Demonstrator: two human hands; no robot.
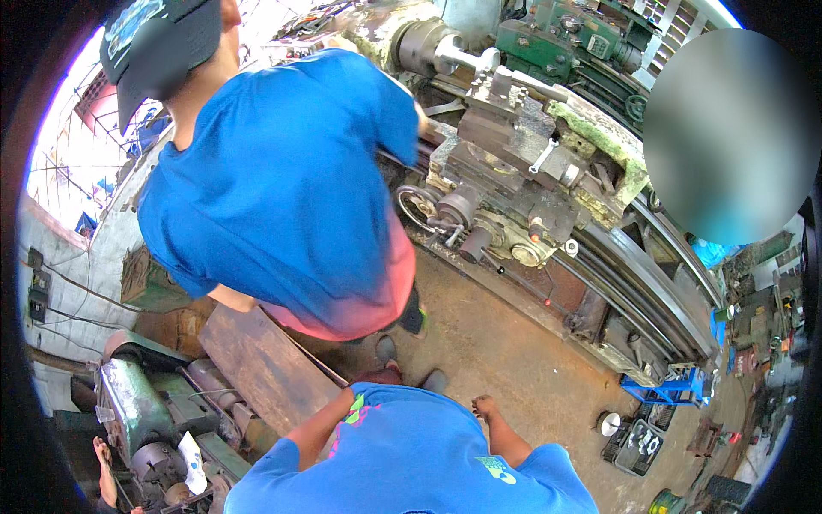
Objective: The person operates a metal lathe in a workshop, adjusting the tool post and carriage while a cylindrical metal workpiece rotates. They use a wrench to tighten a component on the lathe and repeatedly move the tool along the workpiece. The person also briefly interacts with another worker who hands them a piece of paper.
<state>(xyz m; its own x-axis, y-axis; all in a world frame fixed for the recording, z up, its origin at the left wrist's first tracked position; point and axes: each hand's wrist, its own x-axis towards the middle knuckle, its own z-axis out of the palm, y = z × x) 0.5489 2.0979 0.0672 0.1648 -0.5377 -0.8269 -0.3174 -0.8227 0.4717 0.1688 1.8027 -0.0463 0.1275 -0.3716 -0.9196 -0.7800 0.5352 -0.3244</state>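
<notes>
My right hand (485, 407) hangs beside my blue shirt (411, 445), fingers a little apart, with nothing seen in it. My left forearm (318, 428) runs along the other side of the shirt, whose edge hides the left hand. Neither arm touches the large metal lathe (505, 163) in front of me. A co-worker in a blue and pink shirt (282, 188) stands at its left part, one arm reaching toward it. An open-end wrench (545, 156) lies on the lathe's carriage. Below its chuck (425, 47) are handwheels (417, 206) and levers.
A brown board (265, 364) and a green machine (137, 398) stand at my left, with another person's hand (104, 467) near it. At the right are a blue stand (664, 388) and a crate of parts (640, 447). Another green machine (535, 47) stands behind the lathe.
</notes>
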